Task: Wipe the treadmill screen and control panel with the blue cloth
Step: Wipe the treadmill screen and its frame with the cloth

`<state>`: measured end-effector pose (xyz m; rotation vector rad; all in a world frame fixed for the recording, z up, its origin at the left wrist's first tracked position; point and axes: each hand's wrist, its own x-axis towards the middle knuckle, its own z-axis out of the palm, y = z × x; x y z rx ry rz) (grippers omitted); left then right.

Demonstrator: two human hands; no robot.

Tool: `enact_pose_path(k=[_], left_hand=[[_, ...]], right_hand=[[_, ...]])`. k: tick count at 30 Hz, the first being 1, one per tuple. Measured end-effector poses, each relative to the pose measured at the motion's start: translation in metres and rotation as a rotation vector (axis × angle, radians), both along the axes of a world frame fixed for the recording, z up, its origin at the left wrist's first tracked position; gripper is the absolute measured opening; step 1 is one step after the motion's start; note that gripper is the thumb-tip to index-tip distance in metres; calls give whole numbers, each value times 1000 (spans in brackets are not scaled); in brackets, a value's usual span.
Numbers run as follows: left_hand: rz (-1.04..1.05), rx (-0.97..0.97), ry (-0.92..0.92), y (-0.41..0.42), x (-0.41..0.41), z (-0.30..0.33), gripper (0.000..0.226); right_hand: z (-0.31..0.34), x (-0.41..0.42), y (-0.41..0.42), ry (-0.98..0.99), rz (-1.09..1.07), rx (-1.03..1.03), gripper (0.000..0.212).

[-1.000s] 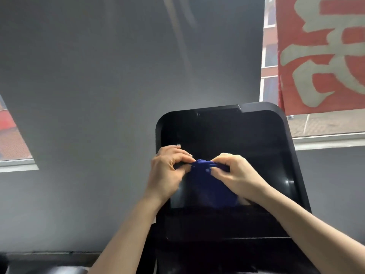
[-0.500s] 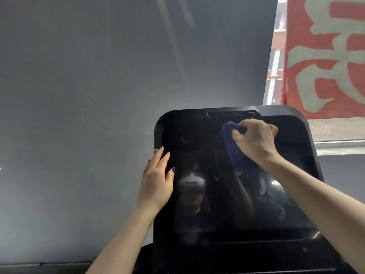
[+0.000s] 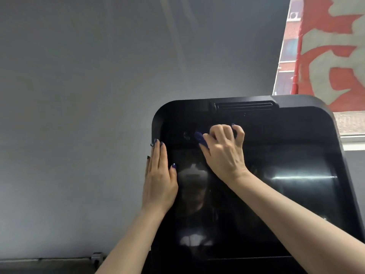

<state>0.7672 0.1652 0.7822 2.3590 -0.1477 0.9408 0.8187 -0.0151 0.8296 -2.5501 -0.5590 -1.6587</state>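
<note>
The treadmill's black glossy screen [image 3: 286,194] fills the lower right of the head view, set in a dark console frame [image 3: 245,104]. My right hand [image 3: 225,149] presses against the upper left part of the screen, fingers curled round the blue cloth [image 3: 200,138]; only a small bunched piece of cloth shows at the hand's left side. My left hand [image 3: 159,180] lies flat with straight fingers along the screen's left edge, steadying the console. The control panel below the screen is mostly out of view.
A plain grey wall [image 3: 88,95] stands behind the console. At the upper right is a window [image 3: 284,56] with a red and white banner [image 3: 331,52] hanging in it. A sill [image 3: 353,143] runs right of the console.
My right hand has carried the cloth leftward across the top of the screen. One second ago both hands held the cloth together; now my left hand rests flat on the left edge.
</note>
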Motion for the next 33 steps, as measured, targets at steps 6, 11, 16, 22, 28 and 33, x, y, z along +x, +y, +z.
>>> enact_pose_path(k=[6, 11, 16, 22, 28, 33], left_hand=[[-23, -35, -79, 2, 10, -17, 65], [-28, -19, -128, 5, 18, -25, 66], [-17, 12, -165, 6, 14, -31, 58], [-35, -15, -163, 7, 18, -34, 61], [-45, -31, -183, 7, 11, -46, 58], [-64, -6, -194, 9, 11, -49, 61]], right_hand=[[-9, 8, -8, 29, 165, -5, 21], [2, 13, -10, 20, 360, 4, 14], [20, 16, -4, 65, 437, -24, 28], [12, 21, -15, 95, 416, -39, 19], [16, 26, -11, 127, 473, 43, 13], [18, 31, 15, 162, 496, 114, 20]])
